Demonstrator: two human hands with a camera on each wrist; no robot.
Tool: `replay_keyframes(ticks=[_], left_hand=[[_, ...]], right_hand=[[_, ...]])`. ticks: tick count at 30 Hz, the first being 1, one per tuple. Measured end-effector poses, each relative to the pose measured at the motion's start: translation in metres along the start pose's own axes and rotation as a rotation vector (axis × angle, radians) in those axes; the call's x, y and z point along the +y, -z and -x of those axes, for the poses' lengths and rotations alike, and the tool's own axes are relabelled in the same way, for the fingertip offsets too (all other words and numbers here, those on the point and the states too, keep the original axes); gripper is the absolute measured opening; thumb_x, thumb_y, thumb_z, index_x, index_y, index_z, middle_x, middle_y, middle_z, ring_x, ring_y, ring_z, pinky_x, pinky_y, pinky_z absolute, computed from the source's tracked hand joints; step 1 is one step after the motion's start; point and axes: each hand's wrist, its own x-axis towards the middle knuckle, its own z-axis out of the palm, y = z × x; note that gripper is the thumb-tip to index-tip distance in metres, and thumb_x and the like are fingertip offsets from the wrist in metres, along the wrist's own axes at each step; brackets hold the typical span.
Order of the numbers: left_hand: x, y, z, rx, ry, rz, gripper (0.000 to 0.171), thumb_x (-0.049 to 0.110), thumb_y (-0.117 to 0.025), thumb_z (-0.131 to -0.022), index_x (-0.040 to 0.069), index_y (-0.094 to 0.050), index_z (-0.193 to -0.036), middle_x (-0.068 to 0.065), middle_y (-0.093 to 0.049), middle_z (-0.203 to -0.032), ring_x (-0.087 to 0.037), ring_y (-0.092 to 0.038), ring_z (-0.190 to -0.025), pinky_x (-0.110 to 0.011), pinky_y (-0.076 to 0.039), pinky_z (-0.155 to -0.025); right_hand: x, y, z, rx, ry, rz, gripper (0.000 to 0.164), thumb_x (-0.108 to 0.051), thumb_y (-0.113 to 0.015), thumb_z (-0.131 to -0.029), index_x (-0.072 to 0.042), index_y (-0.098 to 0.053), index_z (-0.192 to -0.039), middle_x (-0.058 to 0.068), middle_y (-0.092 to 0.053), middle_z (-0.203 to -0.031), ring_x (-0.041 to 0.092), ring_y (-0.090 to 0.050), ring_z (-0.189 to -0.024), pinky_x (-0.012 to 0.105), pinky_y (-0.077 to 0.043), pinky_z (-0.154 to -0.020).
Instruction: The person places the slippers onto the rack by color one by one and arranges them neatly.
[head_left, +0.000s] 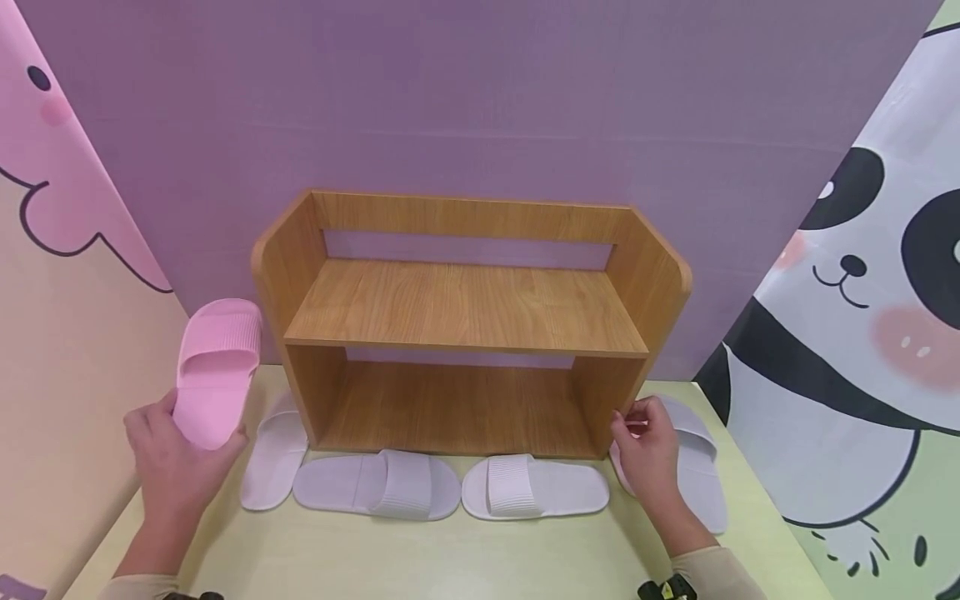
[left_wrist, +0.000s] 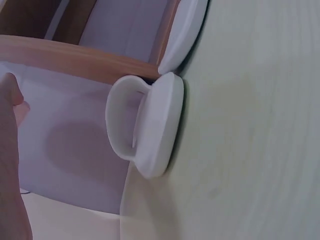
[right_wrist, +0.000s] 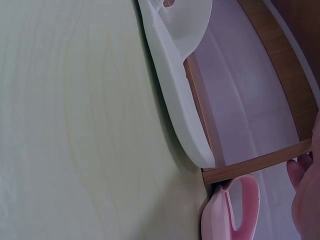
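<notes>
In the head view my left hand [head_left: 180, 450] grips a pink slipper [head_left: 217, 367] by its sole, toe end up, left of a wooden shelf [head_left: 465, 308]. The left wrist view shows only part of that hand [left_wrist: 10, 165]; the held slipper is out of its frame. My right hand [head_left: 651, 450] is at the front edge of the shelf's right side panel, thumb and fingers bent around the edge. In the right wrist view its fingers [right_wrist: 296, 174] show beside the panel, above another pink slipper [right_wrist: 230, 210], which the hand partly hides in the head view.
A pale slipper [head_left: 274, 458] lies left of the shelf, and a lavender one [head_left: 375, 485] and a white one [head_left: 536, 487] lie along its front. On the right is a greyish slipper [head_left: 697, 467]. A purple wall [head_left: 465, 100] stands behind the table [head_left: 420, 567].
</notes>
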Motion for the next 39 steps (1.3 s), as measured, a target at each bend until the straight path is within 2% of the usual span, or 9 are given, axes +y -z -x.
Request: replay_keyframes(ticks=[7,11,18,20,23,25,28,33,39], left_hand=[[0.010,-0.002,0.002,0.066,-0.039,0.041,0.095,0.017,-0.092,-0.066,-0.011,-0.048,-0.146,-0.033,-0.041,-0.133,-0.046,-0.046,-0.121,-0.048,-0.042,-0.087],[0.013,-0.002,0.003,0.099,-0.052,0.054,0.094,0.017,-0.091,-0.067,-0.011,-0.048,-0.146,-0.032,-0.041,-0.134,-0.045,-0.048,-0.120,-0.036,-0.041,-0.092],[0.015,-0.004,0.000,0.179,-0.139,0.073,0.091,0.026,-0.086,-0.069,-0.012,-0.048,-0.143,-0.033,-0.043,-0.132,-0.047,-0.047,-0.119,-0.019,-0.036,-0.095],[0.016,-0.004,-0.001,0.201,-0.149,0.083,0.091,0.028,-0.085,-0.070,-0.011,-0.049,-0.143,-0.016,-0.049,-0.129,-0.046,-0.047,-0.120,-0.017,-0.036,-0.095],[0.019,-0.005,-0.003,0.240,-0.148,0.122,0.091,0.027,-0.086,-0.067,-0.010,-0.050,-0.143,0.016,-0.039,-0.129,-0.041,-0.049,-0.119,-0.015,-0.035,-0.096],[0.021,-0.006,-0.004,0.263,-0.155,0.149,0.092,0.028,-0.085,-0.067,-0.010,-0.051,-0.143,0.027,-0.025,-0.132,-0.038,-0.049,-0.119,-0.014,-0.036,-0.098],[0.023,-0.007,-0.005,0.297,-0.178,0.179,0.093,0.032,-0.083,-0.065,-0.011,-0.052,-0.141,0.026,-0.026,-0.131,-0.029,-0.048,-0.119,-0.014,-0.036,-0.100],[0.028,-0.009,-0.008,0.327,-0.186,0.220,0.095,0.035,-0.082,-0.063,-0.013,-0.052,-0.139,0.024,-0.029,-0.132,-0.003,-0.039,-0.125,-0.015,-0.038,-0.102],[0.033,-0.010,-0.008,0.345,-0.162,0.277,0.096,0.027,-0.086,-0.059,-0.013,-0.052,-0.140,0.020,-0.033,-0.132,0.002,-0.039,-0.126,-0.018,-0.038,-0.102]], right_hand=[[-0.002,0.000,0.000,-0.003,0.001,-0.008,0.016,0.012,-0.072,-0.095,0.004,-0.060,-0.101,0.014,-0.068,-0.095,0.003,-0.062,-0.085,0.010,-0.051,-0.077],[-0.003,0.000,0.000,-0.007,-0.002,-0.002,0.016,0.012,-0.072,-0.095,0.004,-0.060,-0.102,0.015,-0.068,-0.096,0.003,-0.062,-0.086,0.009,-0.051,-0.078],[-0.004,0.001,0.000,-0.012,-0.015,0.001,0.015,0.010,-0.072,-0.096,0.004,-0.060,-0.103,0.014,-0.068,-0.097,0.003,-0.062,-0.087,0.009,-0.050,-0.078],[-0.004,0.001,0.000,-0.011,-0.016,-0.002,0.016,0.011,-0.072,-0.096,0.004,-0.060,-0.103,0.014,-0.067,-0.097,0.003,-0.062,-0.087,0.009,-0.050,-0.078],[-0.005,0.001,0.001,-0.010,-0.013,-0.004,0.016,0.011,-0.072,-0.095,0.004,-0.060,-0.103,0.014,-0.067,-0.096,0.003,-0.061,-0.086,0.010,-0.050,-0.077],[-0.005,0.001,0.001,-0.010,-0.006,-0.001,0.016,0.011,-0.072,-0.095,0.004,-0.060,-0.103,0.014,-0.067,-0.096,0.004,-0.061,-0.086,0.010,-0.050,-0.077],[-0.006,0.001,0.001,-0.010,0.002,0.003,0.016,0.011,-0.071,-0.095,0.004,-0.060,-0.102,0.015,-0.067,-0.096,0.004,-0.061,-0.086,0.011,-0.051,-0.077],[-0.006,0.001,0.000,-0.006,0.006,0.006,0.015,0.011,-0.072,-0.095,0.004,-0.060,-0.102,0.014,-0.067,-0.095,0.004,-0.061,-0.086,0.012,-0.052,-0.077],[-0.006,0.001,0.000,-0.002,0.006,0.003,0.015,0.011,-0.071,-0.095,0.005,-0.059,-0.101,0.015,-0.067,-0.095,0.004,-0.061,-0.086,0.010,-0.050,-0.077]])
